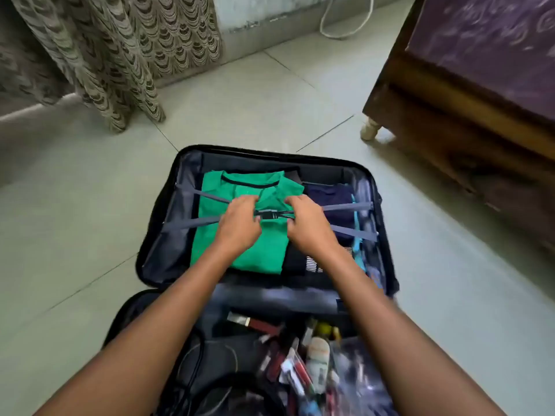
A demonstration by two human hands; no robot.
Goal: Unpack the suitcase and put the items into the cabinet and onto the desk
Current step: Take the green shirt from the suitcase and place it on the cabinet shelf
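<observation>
Suitcase [156, 223], black and soft-sided: lies open flat on the pale tiled floor [90, 205], far half and near half both facing up. Holds in the far half a folded green shirt [240, 250] on the left, a folded navy garment [329, 195] just beside it on the right, and a black-and-white striped piece [312, 264] partly under the right wrist. Crossed over the clothes by grey elastic straps [345, 207], joined at the middle by a black buckle [268, 215], fastened as far as can be seen. Left hand [240, 223] at the buckle's left end, fingers [246, 202] curled tight round it and the straps there; right hand [309, 228] at the right end, fingers [295, 202] curled likewise, pinching that side. Both forearms stretched over the near half. Carries in that near half, blurred, a clutter of small toiletries with a pale bottle [319, 355] on the right, and looped dark cables [207, 364] on the left. Beyond the case, a patterned brown curtain [120, 55] hanging to the floor at far left; a white cord [345, 28] looped against the wall; a dark wooden furniture frame [435, 121] under a purple patterned cover [495, 40] at right, well apart from the case.
</observation>
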